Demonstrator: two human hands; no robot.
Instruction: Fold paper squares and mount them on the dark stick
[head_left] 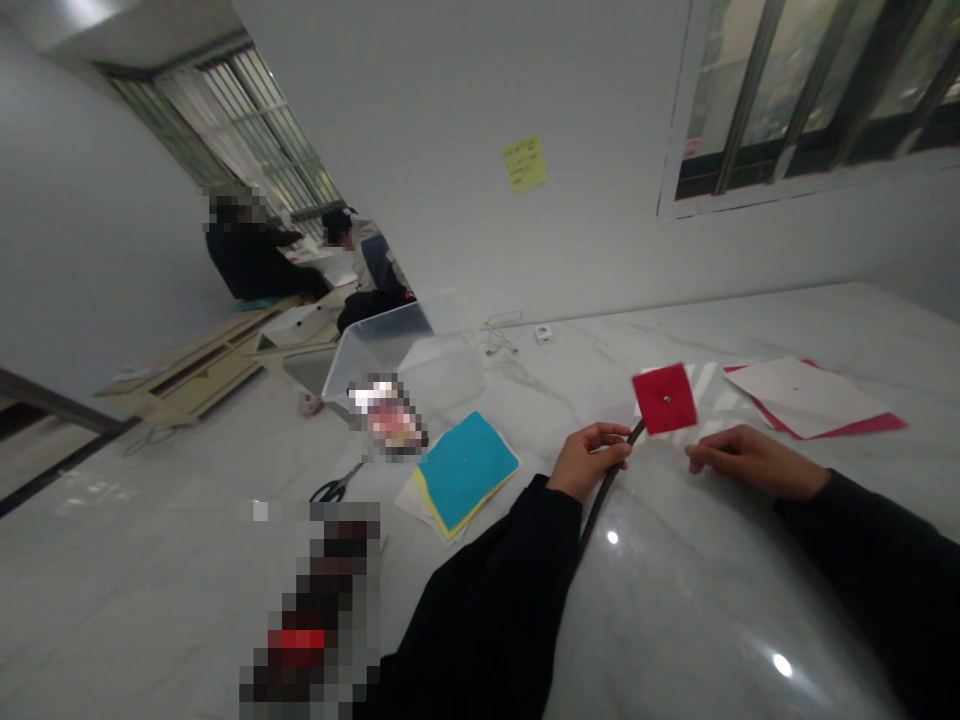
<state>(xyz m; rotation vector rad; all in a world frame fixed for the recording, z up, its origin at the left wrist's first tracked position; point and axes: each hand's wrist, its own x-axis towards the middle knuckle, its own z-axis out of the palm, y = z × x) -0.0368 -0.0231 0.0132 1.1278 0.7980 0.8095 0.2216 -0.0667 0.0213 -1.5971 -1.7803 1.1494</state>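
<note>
My left hand (589, 459) is closed around a thin brown stick (600, 497), which slants down towards my left sleeve. At the stick's upper end is a red square (675, 412) of paper or felt, with a small shiny dot like a pin head at its middle. Just right of the square, my right hand (754, 462) has its thumb and fingers drawn together in a pinch; whatever they may hold is too small to make out. It appears apart from the red square. Left of my left hand lies a stack of blue and yellow sheets (469, 468).
Scissors (330, 490) lie left of the stack. A clear plastic bin (375, 335) stands behind it. White and red sheets (810, 392) lie at the right of the marble-patterned table (690, 610). A yellow note (525, 165) is on the wall. Two people sit far left.
</note>
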